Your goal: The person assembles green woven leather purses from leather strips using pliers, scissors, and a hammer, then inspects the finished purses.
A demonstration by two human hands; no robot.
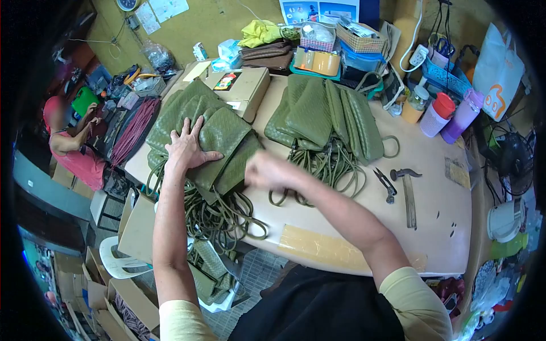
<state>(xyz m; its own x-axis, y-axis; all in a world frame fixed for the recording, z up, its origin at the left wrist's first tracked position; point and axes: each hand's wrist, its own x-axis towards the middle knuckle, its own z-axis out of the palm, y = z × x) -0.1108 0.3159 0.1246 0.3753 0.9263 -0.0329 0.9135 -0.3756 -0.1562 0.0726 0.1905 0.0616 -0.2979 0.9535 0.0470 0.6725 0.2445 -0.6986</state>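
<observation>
While the left hand (185, 149) lies flat with fingers spread on the top green woven bag (219, 142) of the near pile, the right hand (267, 170) hovers blurred just beside that pile, fingers curled; whether it grips anything I cannot tell. This bag's long axis runs from lower left to upper right on the table (432, 227), its cords (219, 219) trailing toward the near edge.

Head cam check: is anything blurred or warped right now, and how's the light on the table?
Head view: the right hand is motion-blurred, while the left hand, flat on the left bag pile, is sharp; fisheye bends the table edge and blackens the corners; light is even, shadows soft, no strong glare.
</observation>
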